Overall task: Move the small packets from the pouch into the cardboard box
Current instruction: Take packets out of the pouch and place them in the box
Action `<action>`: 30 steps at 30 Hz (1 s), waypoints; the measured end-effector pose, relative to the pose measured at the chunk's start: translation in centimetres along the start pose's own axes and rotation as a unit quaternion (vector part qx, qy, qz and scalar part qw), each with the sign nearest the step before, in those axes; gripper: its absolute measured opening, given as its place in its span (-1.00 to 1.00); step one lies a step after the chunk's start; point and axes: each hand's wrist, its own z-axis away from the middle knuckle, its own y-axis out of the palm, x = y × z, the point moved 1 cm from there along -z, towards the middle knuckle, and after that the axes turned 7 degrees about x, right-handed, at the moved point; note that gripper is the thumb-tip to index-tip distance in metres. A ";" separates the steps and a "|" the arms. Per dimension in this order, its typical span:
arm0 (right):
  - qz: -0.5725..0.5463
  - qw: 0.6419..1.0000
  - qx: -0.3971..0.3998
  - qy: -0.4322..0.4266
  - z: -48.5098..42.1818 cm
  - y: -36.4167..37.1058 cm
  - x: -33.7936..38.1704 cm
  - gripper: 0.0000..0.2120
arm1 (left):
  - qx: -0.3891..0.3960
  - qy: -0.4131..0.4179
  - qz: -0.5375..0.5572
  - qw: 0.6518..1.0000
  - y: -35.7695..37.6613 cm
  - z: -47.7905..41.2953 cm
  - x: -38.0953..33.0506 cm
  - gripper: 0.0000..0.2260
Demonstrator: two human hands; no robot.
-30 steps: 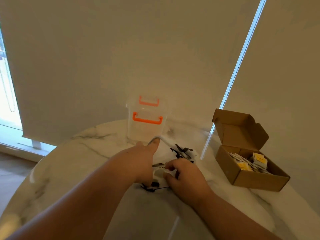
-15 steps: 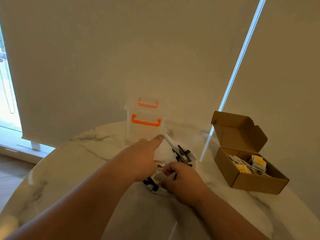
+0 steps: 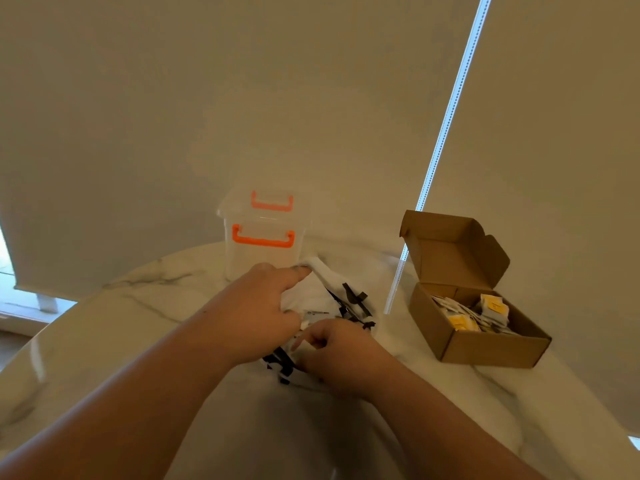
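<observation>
The mouth of a soft white pouch with black markings [image 3: 325, 294] is held open by the left hand [image 3: 256, 306], the forefinger stretched along the raised white rim and the other fingers curled into the material. The right hand [image 3: 341, 355] is pushed into the opening at the near side with fingers curled. Whether a packet is pinched between them cannot be told, as the fingertips are hidden.

The pouch is set at the middle of a round white marble table [image 3: 121, 323]. Near the table's right edge an open brown cardboard box [image 3: 485, 346] is seen, lid flap raised, well apart from the pouch. Small white packets with yellow labels [image 3: 491, 308] are heaped inside and cover most of its floor.

The task is judged well under way: many packets are boxed and another is apparently being sought. How many are left in the pouch is not shown. At the far edge a clear plastic tub with orange handles [image 3: 263, 251] is stood, just behind the left forefinger. No brand or writing can be read; the yellow labels are too small.
</observation>
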 end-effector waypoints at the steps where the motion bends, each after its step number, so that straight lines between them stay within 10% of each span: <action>1: -0.009 1.000 0.000 0.000 0.3 -0.2 0.2 -0.83 | 0.007 0.001 -0.008 1.000 -0.1 0.0 0.1 -0.33; 8: -0.095 0.990 -0.101 -0.028 1.4 -2.3 0.2 -0.95 | 0.100 -0.015 -0.200 0.975 0.0 0.5 0.2 0.05; 17: -0.349 0.924 -0.153 -0.039 4.7 -8.9 -1.6 -0.89 | 0.088 -0.033 -0.160 0.983 -0.1 0.5 0.2 0.10; 24: 0.073 0.879 -0.464 0.087 6.8 -15.5 -10.0 -0.94 | 0.079 -0.029 -0.156 0.984 0.1 0.7 -0.4 0.03; 30: 0.152 0.931 -0.249 0.219 4.9 -15.2 -13.9 -0.88 | 0.069 -0.022 -0.154 0.985 0.3 0.9 -0.6 -0.02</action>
